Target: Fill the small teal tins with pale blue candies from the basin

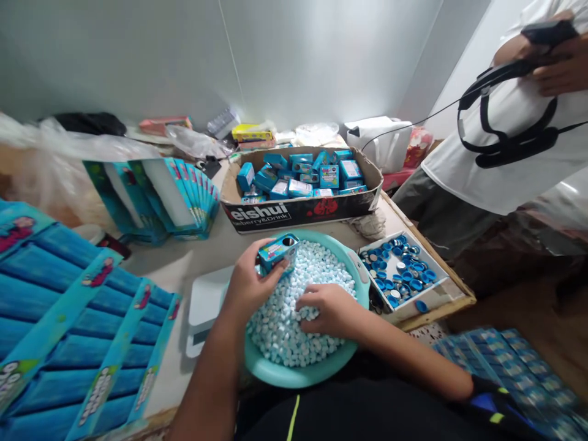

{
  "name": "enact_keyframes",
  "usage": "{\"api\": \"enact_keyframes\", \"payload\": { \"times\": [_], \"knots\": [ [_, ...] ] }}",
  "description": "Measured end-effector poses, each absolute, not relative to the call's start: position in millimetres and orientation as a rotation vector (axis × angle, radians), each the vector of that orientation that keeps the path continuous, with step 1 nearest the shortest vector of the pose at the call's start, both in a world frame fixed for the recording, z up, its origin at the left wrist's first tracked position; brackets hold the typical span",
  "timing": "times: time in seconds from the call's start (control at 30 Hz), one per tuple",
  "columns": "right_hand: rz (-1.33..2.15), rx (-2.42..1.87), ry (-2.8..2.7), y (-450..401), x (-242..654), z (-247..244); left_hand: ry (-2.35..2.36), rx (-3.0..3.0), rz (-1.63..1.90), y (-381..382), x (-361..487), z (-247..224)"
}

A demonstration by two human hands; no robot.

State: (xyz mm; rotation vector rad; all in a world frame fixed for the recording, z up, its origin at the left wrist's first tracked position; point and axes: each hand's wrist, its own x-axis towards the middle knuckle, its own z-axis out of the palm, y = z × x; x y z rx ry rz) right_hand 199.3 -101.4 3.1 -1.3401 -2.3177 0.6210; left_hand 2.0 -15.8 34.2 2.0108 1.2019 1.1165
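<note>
Small teal candy box (277,251), open end up, gripped in left hand (250,283), fingers clamped round it above the far-left part of the teal basin (362,278). Right hand (331,310) lies in the white candies (285,334), fingers curled together pinching some. Best to keep the box mouth upright, close over the basin so strays drop back. Blue caps tray (437,293) to the right; carton of filled boxes (301,211) further back.

Small blue box (277,252), tilted above basin's white candies (294,318)

table (206,248), teal basin (294,375), cardboard box (298,211), cap tray (432,294)
</note>
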Motion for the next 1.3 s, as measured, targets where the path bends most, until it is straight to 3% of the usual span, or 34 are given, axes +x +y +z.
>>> {"api": "enact_keyframes", "payload": {
  "times": [0.33,0.67,0.97,1.17,1.3],
  "knots": [
    [0.723,-1.238,-1.994,-79,207,32,1.094,1.920,1.022,-12,-5,17],
    [0.742,-1.097,-1.719,-45,207,91,0.919,1.925,1.003,-14,-4,9],
    [1.026,-1.024,-1.180,-21,178,71,0.890,1.888,0.897,-21,-3,6],
    [1.006,-0.975,-1.073,-21,170,62,0.877,1.882,1.019,-3,14,48],
    [1.022,-0.937,-1.032,-21,169,60,0.884,1.918,0.808,3,32,87]
  ]
}}
